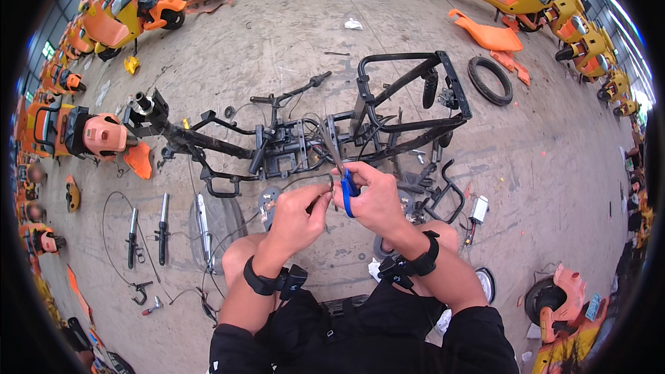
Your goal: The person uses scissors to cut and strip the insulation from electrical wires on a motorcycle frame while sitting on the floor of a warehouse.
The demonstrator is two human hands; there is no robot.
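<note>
At the centre, my right hand [374,197] is closed on scissors [348,192] with blue handles, their long blades pointing up toward the black frame. Just left of it, my left hand [296,211] pinches a thin dark cable [305,179] beside the scissors. Behind both hands lies a bare black scooter frame [225,149], with a tall rectangular rear section [405,125] on the right and cables among its lower tubes. Part of what my left fingers hold is hidden by the fingers.
Front forks [163,228], loose cables and a silver box [479,209] lie on the concrete floor [568,166] around me. A tyre [490,81] and orange panels [485,31] lie behind to the right. Yellow scooters [142,10] line both sides; small, indistinct people [636,183] are at far right.
</note>
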